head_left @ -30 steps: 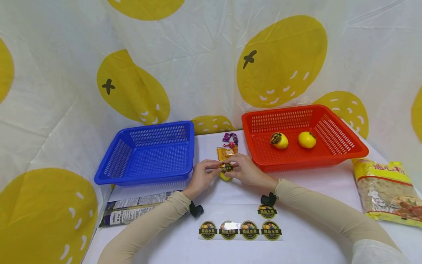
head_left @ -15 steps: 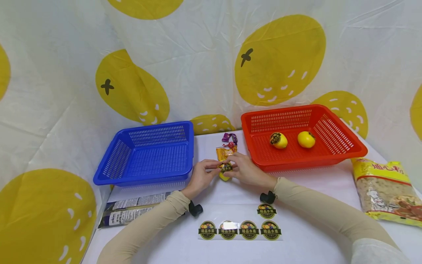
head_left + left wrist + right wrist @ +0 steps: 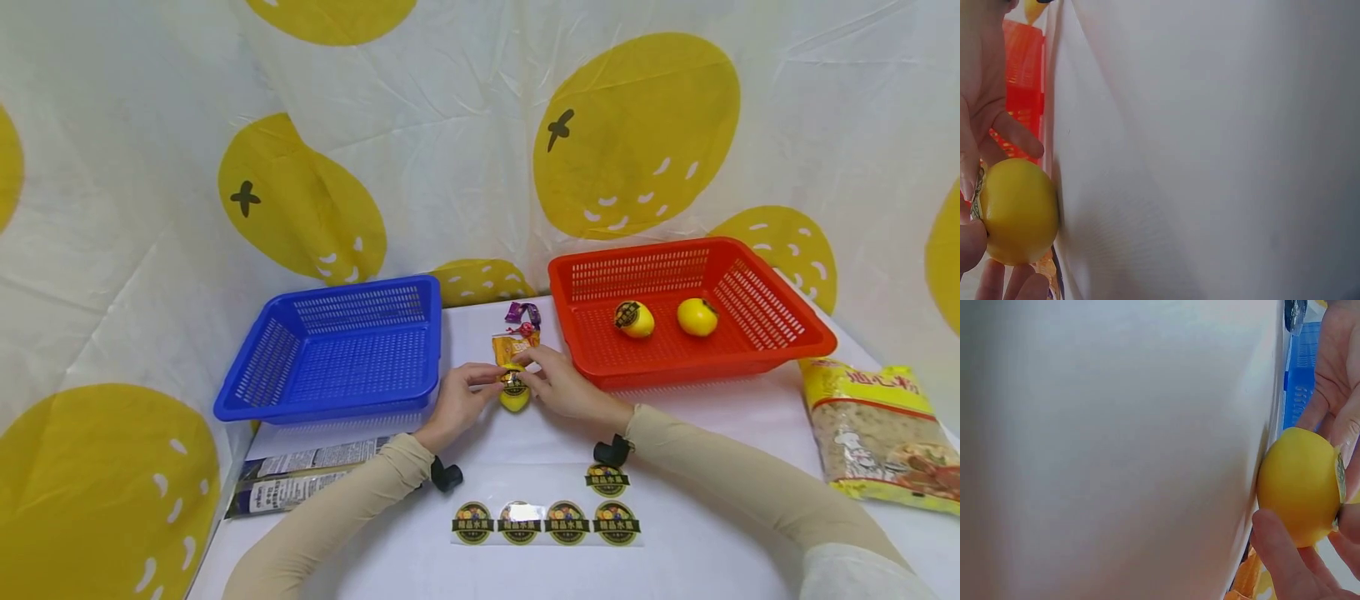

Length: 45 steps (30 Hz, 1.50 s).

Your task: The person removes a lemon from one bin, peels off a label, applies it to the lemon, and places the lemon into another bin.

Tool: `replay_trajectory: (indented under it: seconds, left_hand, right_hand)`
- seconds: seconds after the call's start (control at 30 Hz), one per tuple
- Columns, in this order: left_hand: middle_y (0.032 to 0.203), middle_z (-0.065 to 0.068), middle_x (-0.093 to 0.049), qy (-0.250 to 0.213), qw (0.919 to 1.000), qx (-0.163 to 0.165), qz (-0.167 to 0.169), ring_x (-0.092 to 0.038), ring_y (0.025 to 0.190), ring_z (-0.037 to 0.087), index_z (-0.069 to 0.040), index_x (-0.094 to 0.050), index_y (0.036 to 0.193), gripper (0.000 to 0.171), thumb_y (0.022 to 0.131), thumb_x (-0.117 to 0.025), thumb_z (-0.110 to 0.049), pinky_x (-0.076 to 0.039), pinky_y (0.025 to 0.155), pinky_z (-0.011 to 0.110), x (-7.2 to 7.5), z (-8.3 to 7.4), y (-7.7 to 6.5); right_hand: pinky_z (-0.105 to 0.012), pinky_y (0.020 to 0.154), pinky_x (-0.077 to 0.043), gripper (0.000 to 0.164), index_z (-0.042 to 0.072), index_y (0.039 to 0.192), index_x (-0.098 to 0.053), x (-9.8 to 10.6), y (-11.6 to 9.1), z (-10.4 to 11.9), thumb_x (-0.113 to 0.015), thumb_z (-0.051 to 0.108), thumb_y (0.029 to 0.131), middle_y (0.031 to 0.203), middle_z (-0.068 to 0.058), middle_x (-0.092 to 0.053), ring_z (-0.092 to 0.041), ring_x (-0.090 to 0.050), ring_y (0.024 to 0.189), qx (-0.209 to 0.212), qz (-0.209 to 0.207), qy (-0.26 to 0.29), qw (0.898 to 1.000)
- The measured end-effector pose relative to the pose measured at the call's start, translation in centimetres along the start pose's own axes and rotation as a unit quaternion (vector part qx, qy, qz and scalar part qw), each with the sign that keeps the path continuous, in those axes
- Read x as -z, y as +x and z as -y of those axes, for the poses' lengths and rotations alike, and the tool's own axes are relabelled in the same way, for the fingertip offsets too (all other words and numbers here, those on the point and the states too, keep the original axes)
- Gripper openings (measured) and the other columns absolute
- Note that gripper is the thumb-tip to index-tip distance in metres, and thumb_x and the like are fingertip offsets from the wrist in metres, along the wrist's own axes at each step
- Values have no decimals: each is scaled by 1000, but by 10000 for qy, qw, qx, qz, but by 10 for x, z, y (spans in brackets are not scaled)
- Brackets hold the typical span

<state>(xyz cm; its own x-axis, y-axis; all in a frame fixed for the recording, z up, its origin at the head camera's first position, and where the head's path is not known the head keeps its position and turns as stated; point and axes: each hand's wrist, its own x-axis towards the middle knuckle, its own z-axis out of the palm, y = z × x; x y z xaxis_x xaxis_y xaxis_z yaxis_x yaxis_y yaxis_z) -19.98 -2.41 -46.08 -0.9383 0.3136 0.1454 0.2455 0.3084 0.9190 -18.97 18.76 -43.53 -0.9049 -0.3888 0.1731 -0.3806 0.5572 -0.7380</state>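
Note:
Between the two hands a yellow persimmon (image 3: 514, 400) stands on the white table, with a round black-and-gold sticker (image 3: 513, 384) on its upper face. My left hand (image 3: 461, 405) grips it from the left, fingertips at its side and thumb by the sticker's edge. From the right, my right hand (image 3: 564, 385) holds it with thumb and fingers around the sticker. The left wrist view shows the persimmon (image 3: 1021, 211) close up, the sticker edge-on. In the right wrist view, a right fingertip touches the persimmon (image 3: 1300, 487) low on its side.
A blue basket (image 3: 360, 367) stands left; a red basket (image 3: 690, 367) on the right holds two persimmons (image 3: 697, 317). Candy wrappers (image 3: 514, 347) lie behind the hands, a sticker sheet (image 3: 547, 492) in front. Long packets (image 3: 300, 479) lie left, a pasta bag (image 3: 873, 433) right.
The right fingertips have shifted slightly up over the sticker, and more of the persimmon's lower part shows. The left hand has stayed almost in place.

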Motion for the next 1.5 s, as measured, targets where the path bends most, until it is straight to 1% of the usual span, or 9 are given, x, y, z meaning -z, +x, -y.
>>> replay_trajectory:
  seconds: [0.1, 0.23, 0.5, 0.63, 0.73, 0.97, 1.2, 1.4, 1.5]
  left_hand:
    - [122, 17, -73, 39, 10000, 57, 28, -73, 111, 32, -6, -77, 117, 26, 92, -74, -3, -61, 95, 35, 0, 0, 0]
    - [122, 16, -73, 89, 9999, 67, 29, -73, 111, 31, -6, -76, 117, 26, 92, -73, -3, -61, 94, 35, 0, 0, 0]
    - [122, 15, -73, 80, 9999, 112, 50, -73, 112, 30, -5, -76, 117, 25, 92, -72, -2, -61, 95, 36, 0, -2, 0]
    - [122, 17, -73, 62, 9999, 73, 49, -73, 112, 32, -4, -76, 117, 25, 92, -72, 0, -60, 96, 39, 1, -1, -1]
    - [122, 16, -72, 95, 9999, 99, 59, -72, 112, 32, -5, -77, 117, 25, 92, -72, -1, -60, 96, 39, 0, 0, 0]
    - [123, 17, -72, 68, 9999, 61, 107, -72, 113, 32, -4, -76, 118, 25, 93, -72, -3, -60, 96, 37, 1, -1, 0]
    - [124, 15, -71, 131, 9998, 76, 129, -72, 114, 30, -7, -76, 119, 26, 94, -72, -5, -60, 97, 36, 2, 0, -1]
    - [125, 15, -71, 117, 9998, 53, 120, -72, 114, 30, -7, -76, 119, 26, 93, -73, -5, -60, 97, 36, 1, 1, 0]
    - [124, 15, -71, 73, 9999, 46, 122, -72, 113, 30, -6, -76, 118, 26, 93, -73, -5, -60, 96, 35, 1, 1, 0]
  right_hand:
    - [-21, 71, -61, 25, -3, 123, -62, 0, 0, -1, -64, 1, 98, 121, -22, -63, -33, -72, 100, 25, -36, 134, 9999]
    - [-24, 71, -62, 26, -3, 124, -62, 0, 0, -2, -63, 0, 99, 122, -23, -62, -35, -73, 100, -35, 5, 325, 9995]
    - [-36, 87, -63, 37, 0, 134, -57, 3, -4, -7, -65, 1, 98, 132, -21, -59, -40, -70, 113, -20, 341, 479, 9983]
    - [-31, 83, -64, 42, -1, 137, -52, 3, -3, -9, -65, 0, 97, 135, -22, -58, -41, -70, 112, -17, 397, 614, 9973]
    - [-30, 82, -64, 36, 1, 131, -54, 3, -3, -9, -66, 0, 97, 132, -22, -59, -41, -71, 112, 8, 399, 662, 9970]
    - [-44, 95, -60, 31, 3, 124, -61, 5, -5, -9, -69, -1, 95, 125, -20, -60, -42, -69, 116, 181, 437, 640, 9968]
    - [-41, 93, -61, 30, 2, 122, -63, 4, -3, -10, -72, 1, 93, 125, -20, -61, -42, -70, 114, 82, 397, 752, 9963]
    - [-45, 92, -61, 26, -1, 116, -65, 5, -3, -10, -73, 1, 91, 122, -21, -64, -44, -69, 114, 206, 337, 831, 9958]
    - [-41, 88, -63, 26, -3, 117, -64, 5, -3, -9, -72, 0, 92, 123, -24, -63, -47, -69, 113, 207, 363, 820, 9958]
